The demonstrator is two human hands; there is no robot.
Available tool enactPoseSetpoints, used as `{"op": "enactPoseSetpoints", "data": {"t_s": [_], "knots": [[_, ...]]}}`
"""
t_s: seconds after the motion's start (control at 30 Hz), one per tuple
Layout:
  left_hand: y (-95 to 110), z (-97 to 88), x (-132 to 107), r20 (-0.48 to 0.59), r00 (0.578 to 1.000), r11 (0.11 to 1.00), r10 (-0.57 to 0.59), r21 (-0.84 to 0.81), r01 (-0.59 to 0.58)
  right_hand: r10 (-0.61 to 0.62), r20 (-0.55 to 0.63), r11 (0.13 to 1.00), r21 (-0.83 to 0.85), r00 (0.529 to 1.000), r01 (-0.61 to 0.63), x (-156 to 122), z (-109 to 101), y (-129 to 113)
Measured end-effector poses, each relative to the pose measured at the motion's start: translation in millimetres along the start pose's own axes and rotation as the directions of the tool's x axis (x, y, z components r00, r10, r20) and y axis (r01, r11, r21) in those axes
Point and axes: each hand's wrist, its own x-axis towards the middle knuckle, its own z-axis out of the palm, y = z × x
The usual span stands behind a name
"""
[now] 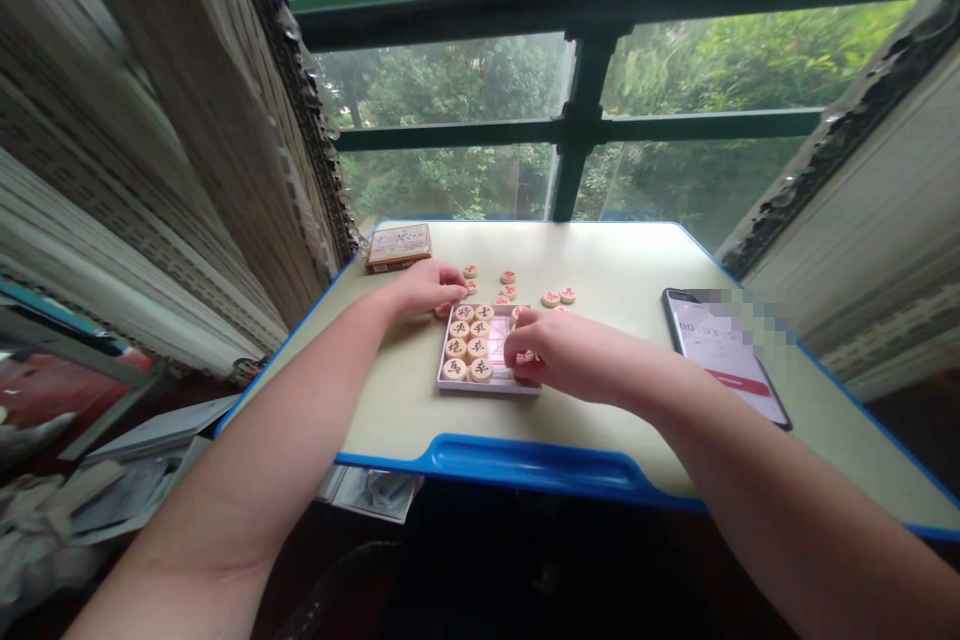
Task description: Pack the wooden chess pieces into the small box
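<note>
A shallow white box [489,391] stands mid-table, with black-marked Chinese chess pieces [455,347] in two columns on its left side. My right hand [559,345] is over the box's right side, fingers bent down and closed at a red-marked piece [525,357] that they partly cover. Beyond the box's far left corner is my left hand [433,286]. Its fingers are curled together, their tips against a red-marked Chinese chess piece [472,287]. Another red-marked piece [442,310] lies below this hand. A printed sheet [498,340] shows between the columns inside the box.
Several loose red-marked pieces [552,299] lie beyond the box. A brown lidded carton [398,248] sits at the table's far left. To the right lies a phone [720,360] with its screen lit. The table's near edge has a blue tray groove [532,461]. Curtains [172,100] flank the window.
</note>
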Motion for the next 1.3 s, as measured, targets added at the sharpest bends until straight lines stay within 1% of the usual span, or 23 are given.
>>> {"op": "enactPoseSetpoints", "data": {"t_s": [0.1, 0.2, 0.3, 0.47, 0.67, 0.8, 0.93, 1.03, 1.1, 1.3], "knots": [[0.7, -0.1, -0.4, -0.003, 1.0, 1.0, -0.003, 0.012, 0.003, -0.003, -0.031, 1.0, 0.013, 1.0, 0.004, 0.7, -1.4, 2.1], [2.0, 0.0, -1.2, 0.003, 1.0, 1.0, -0.01, -0.001, 0.01, 0.022, -0.056, 1.0, -0.02, 0.998, -0.023, 2.9, -1.4, 3.9], [1.2, -0.3, -1.0, 0.002, 1.0, 1.0, 0.001, 0.014, -0.001, 0.064, -0.06, 0.997, -0.048, 0.996, -0.067, 4.6, -0.7, 4.5], [-1.7, -0.4, 0.3, 0.025, 1.0, 1.0, 0.003, 0.009, -0.003, 0.086, -0.059, 0.992, -0.084, 0.995, -0.091, 4.8, 1.2, 2.9], [-1.5, 0.0, 0.5, 0.021, 1.0, 0.999, -0.009, 0.031, 0.009, 0.113, -0.081, 0.987, -0.105, 0.99, -0.122, 6.2, 4.2, 5.5], [0.6, -1.3, -0.1, 0.032, 0.999, 0.998, -0.014, 0.061, 0.012, 0.129, -0.086, 0.984, -0.116, 0.988, -0.139, 4.5, 1.3, 6.4], [2.4, -0.3, -0.4, 0.037, 0.999, 0.998, -0.02, 0.057, 0.017, 0.085, -0.075, 0.989, -0.116, 0.994, -0.094, -0.5, -3.5, 2.3], [3.2, 1.2, -0.4, 0.03, 0.999, 0.999, -0.02, 0.051, 0.019, 0.061, -0.042, 0.991, -0.116, 0.997, -0.065, -2.5, -4.4, 0.6], [3.3, 1.3, -0.3, 0.03, 0.999, 0.998, -0.023, 0.052, 0.021, 0.069, -0.034, 0.988, -0.135, 0.997, -0.073, -1.9, -3.9, 1.1], [2.2, -0.6, -0.3, 0.035, 0.999, 0.998, -0.012, 0.066, 0.01, 0.087, -0.061, 0.982, -0.164, 0.994, -0.096, 2.4, -1.4, 4.7]]}}
